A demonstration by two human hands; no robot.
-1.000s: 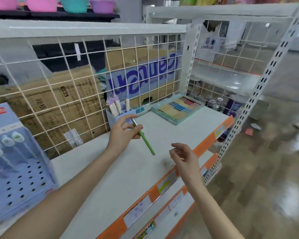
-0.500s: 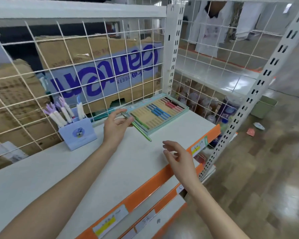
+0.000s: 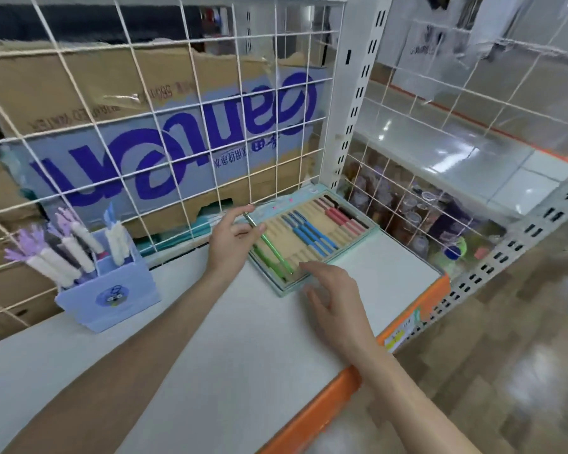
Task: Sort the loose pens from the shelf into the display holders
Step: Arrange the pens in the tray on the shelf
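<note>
- My left hand (image 3: 233,239) pinches the green pen (image 3: 269,245) betw. thumb & fingers, tip angled down over the display tray (image 3: 373,228) at far right of the shelf (image 3: 210,355), lined up w/ the green slots.
- Right hand (image 3: 333,296) is loose, holds nothing, fingers spread at the tray's near edge, prob. to steady it.

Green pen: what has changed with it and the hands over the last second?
The left hand, still pinching the green pen, has carried it from near the blue pen cup to over the flat pen tray's green end. The right hand moved toward the tray's near edge, open. Cup and tray stayed put.
</note>
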